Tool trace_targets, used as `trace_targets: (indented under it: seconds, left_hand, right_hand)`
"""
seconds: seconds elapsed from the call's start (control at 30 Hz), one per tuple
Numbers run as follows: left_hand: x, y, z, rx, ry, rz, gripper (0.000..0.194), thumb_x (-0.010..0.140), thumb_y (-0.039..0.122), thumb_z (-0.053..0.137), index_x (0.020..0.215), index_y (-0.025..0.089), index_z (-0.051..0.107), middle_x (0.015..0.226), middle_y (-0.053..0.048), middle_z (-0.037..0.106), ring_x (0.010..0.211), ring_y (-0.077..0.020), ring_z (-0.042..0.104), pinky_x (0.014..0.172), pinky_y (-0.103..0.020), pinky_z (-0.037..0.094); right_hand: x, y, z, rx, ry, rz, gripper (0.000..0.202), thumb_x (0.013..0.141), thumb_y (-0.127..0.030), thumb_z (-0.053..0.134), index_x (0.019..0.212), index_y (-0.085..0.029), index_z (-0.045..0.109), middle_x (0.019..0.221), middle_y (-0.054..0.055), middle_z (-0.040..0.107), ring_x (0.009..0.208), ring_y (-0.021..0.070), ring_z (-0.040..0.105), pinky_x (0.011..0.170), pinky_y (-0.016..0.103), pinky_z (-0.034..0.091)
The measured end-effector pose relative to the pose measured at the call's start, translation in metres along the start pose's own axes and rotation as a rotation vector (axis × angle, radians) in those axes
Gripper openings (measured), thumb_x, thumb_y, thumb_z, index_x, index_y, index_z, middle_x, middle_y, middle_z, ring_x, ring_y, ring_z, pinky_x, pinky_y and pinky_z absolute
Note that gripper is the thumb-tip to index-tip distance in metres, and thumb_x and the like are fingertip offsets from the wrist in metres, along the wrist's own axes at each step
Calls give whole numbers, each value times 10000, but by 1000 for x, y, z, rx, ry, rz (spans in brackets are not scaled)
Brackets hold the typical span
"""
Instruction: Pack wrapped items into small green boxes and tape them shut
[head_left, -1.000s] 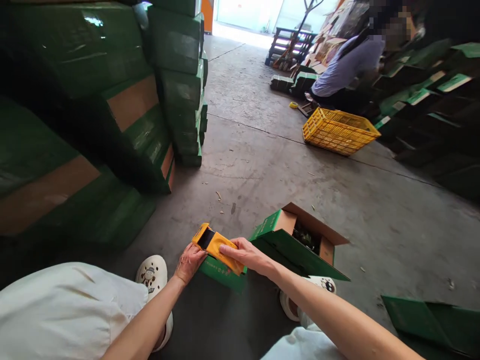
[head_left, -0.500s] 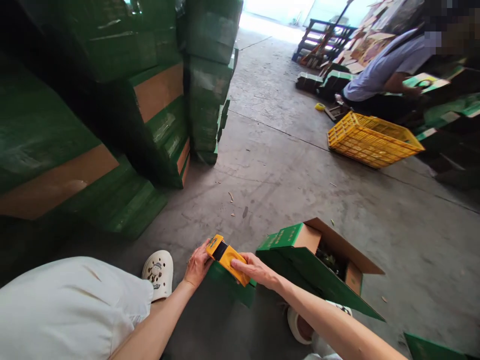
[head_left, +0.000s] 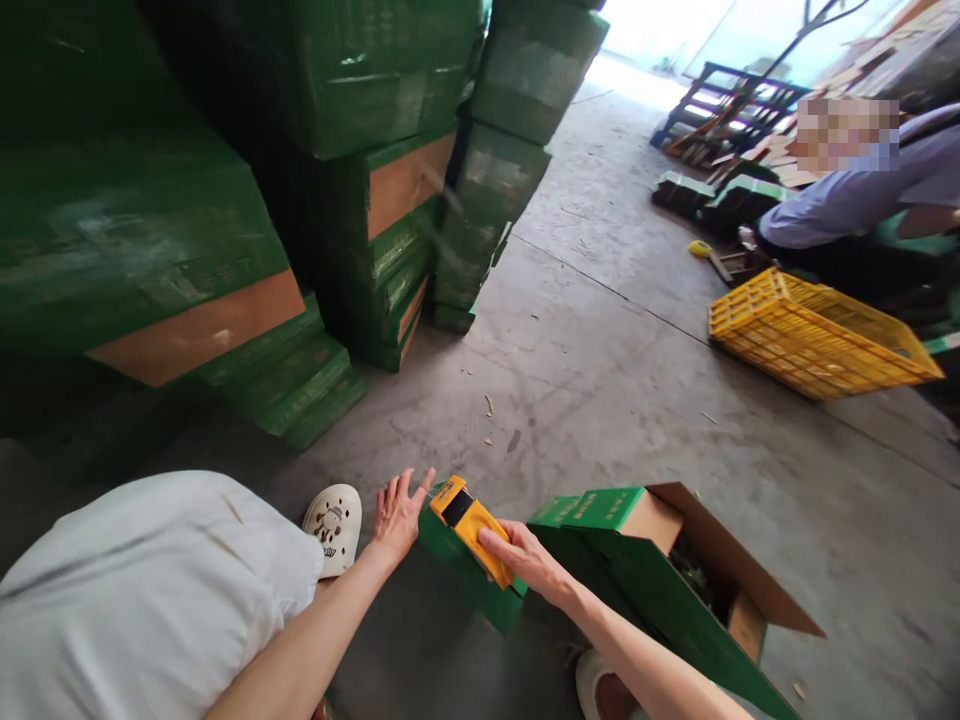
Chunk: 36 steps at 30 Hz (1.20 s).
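My right hand (head_left: 527, 563) grips a yellow tape dispenser (head_left: 480, 535) with a dark section near its front end. The dispenser lies along the top of a narrow green box (head_left: 469, 590), which stands on the floor between my feet. My left hand (head_left: 397, 515) is open, fingers spread, just left of the dispenser's front end. A thin, shiny strand shows near its fingertips; I cannot tell whether the hand touches it. Right of my right hand is an open green carton (head_left: 600, 560) with its brown flap raised and dark contents only partly visible.
Tall stacks of green cartons (head_left: 390, 80) rise at the left. A yellow plastic crate (head_left: 817, 335) stands at the right, in front of a crouching person (head_left: 847, 205). Blue pallets (head_left: 724, 115) are farther back. My white clog (head_left: 334, 525) rests beside my left hand.
My left hand has come off the dispenser's front end, and its fingers have spread. My right hand keeps its grip. The view has swung left, shifting the surroundings rightward.
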<state>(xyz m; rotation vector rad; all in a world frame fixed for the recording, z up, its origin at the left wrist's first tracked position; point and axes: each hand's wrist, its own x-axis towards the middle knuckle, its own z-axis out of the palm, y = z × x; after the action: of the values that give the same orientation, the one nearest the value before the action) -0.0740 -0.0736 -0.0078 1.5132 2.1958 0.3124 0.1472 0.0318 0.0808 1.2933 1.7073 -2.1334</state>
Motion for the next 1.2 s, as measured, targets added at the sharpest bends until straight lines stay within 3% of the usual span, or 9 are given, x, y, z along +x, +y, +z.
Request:
trace_targets:
  seconds: [0.13, 0.27, 0.33, 0.4, 0.53, 0.63, 0.73, 0.9, 1.2]
  left_hand:
    - [-2, 5, 9, 201, -32, -56, 922, 843, -62, 415, 1645, 367, 265, 1723, -97, 266, 1542, -346, 300, 1176, -623, 351]
    - [-3, -5, 11, 204, -110, -93, 818, 867, -21, 438, 1593, 354, 412, 1747, -60, 189, 1592, -345, 206, 1201, -650, 295]
    - [-6, -18, 9, 40, -179, -218, 753, 865, -12, 442, 1541, 310, 513, 1742, -73, 201, 1590, -368, 206, 1214, -669, 245]
    - [-7, -30, 8, -291, -220, -400, 670, 876, 29, 471, 1511, 225, 558, 1720, -135, 255, 1575, -390, 239, 1231, -634, 219]
    - [12, -32, 11, -802, -298, -576, 512, 970, 239, 468, 1449, 106, 589, 1469, -240, 593, 1382, -330, 539, 1098, -453, 435]
    - [33, -17, 13, -1038, -379, -561, 526, 1004, 440, 388, 1369, 159, 642, 1327, -158, 706, 1174, -268, 665, 882, -367, 516]
    - [44, -6, 11, -1255, -415, -504, 511, 893, 549, 514, 1199, 198, 724, 1283, -92, 727, 1164, -249, 644, 814, -309, 475]
    - [48, -12, -1, -1481, -446, -492, 442, 695, 548, 679, 920, 171, 728, 1083, -93, 753, 1039, -236, 659, 766, -293, 460]
    - [46, -24, -7, -1485, -387, -522, 491, 503, 452, 945, 820, 168, 701, 699, 19, 648, 666, -122, 601, 707, -271, 472]
  right_hand:
    - [6, -10, 6, -60, 34, 18, 663, 779, -820, 652, 823, -159, 621, 629, -9, 646, 524, 125, 607, 490, 209, 455]
    - [12, -18, 12, -91, 63, 57, 657, 757, -833, 652, 756, -179, 589, 589, -15, 617, 518, 138, 619, 477, 211, 453]
    - [14, -21, 13, -96, 69, 75, 659, 742, -842, 655, 738, -188, 575, 579, -19, 607, 511, 141, 616, 464, 209, 443]
    - [16, -25, 13, -104, 70, 87, 657, 736, -842, 659, 730, -191, 571, 575, -19, 607, 501, 138, 605, 450, 207, 426]
    - [17, -29, 10, -144, 43, 94, 652, 770, -831, 643, 729, -182, 594, 560, -8, 615, 482, 128, 572, 447, 209, 399]
    - [14, -29, 8, -131, 16, 88, 653, 770, -828, 648, 758, -177, 607, 575, -5, 630, 489, 128, 570, 465, 213, 406]
    - [10, -25, 6, -119, 2, 81, 662, 762, -832, 653, 783, -172, 617, 587, -3, 638, 495, 124, 562, 474, 213, 407]
    - [8, -21, 2, -118, -5, 89, 676, 754, -838, 660, 801, -163, 631, 606, 4, 648, 504, 120, 557, 479, 209, 402]
    - [9, -24, 5, -137, -9, 84, 653, 776, -816, 654, 793, -163, 631, 602, -3, 642, 499, 117, 556, 478, 210, 411]
